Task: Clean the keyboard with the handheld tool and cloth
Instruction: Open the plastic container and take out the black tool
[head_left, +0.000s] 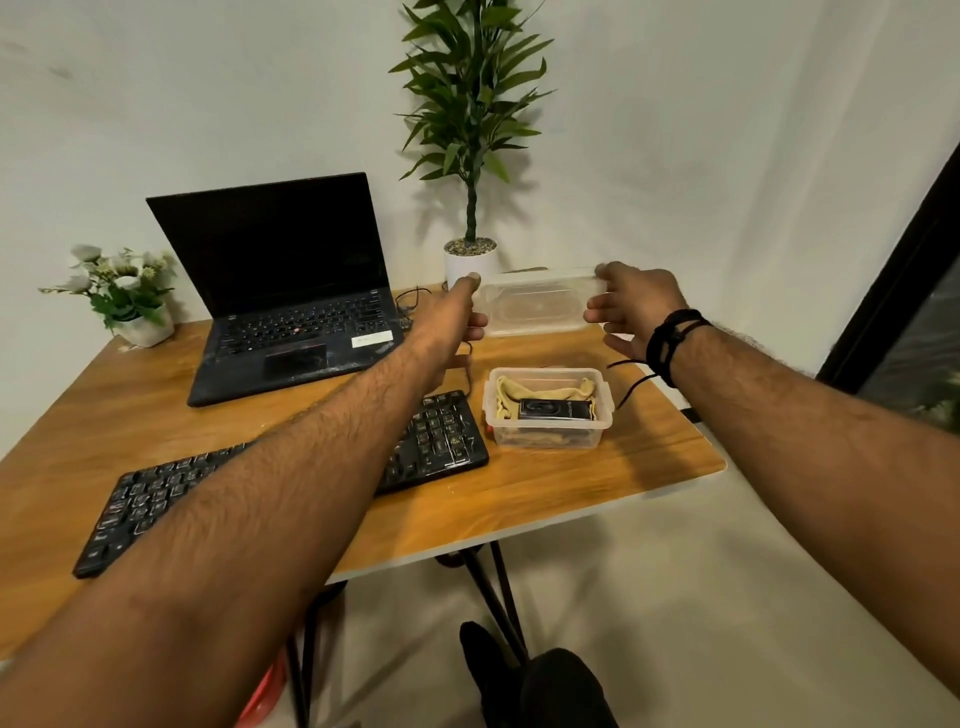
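— Hands, state?
— Left hand grips one short end of a clear lid, thumb on top, fingers curled beneath. Right hand grips the opposite end the same way; black cords wrap its wrist. Lid held level, above the counter's far side, clear of the surface.

— Task items, location?
— Keyboard: black, lying diagonally on the counter, partly hidden under the left forearm, its right end just beside the tub. Tub: clear plastic, uncovered, standing on the counter below the lid. Cloth: yellow, bunched inside the tub. Tool: black, lying on the cloth in the tub; lettering on it too small to read.

— Other stock?
— Laptop: black, open, screen dark, red dot among the keys, white sticker at the palm rest, text unreadable. Flowers: white, in a pale pot, left of the laptop. Plant: tall, green, white pot, against the wall behind the lid.
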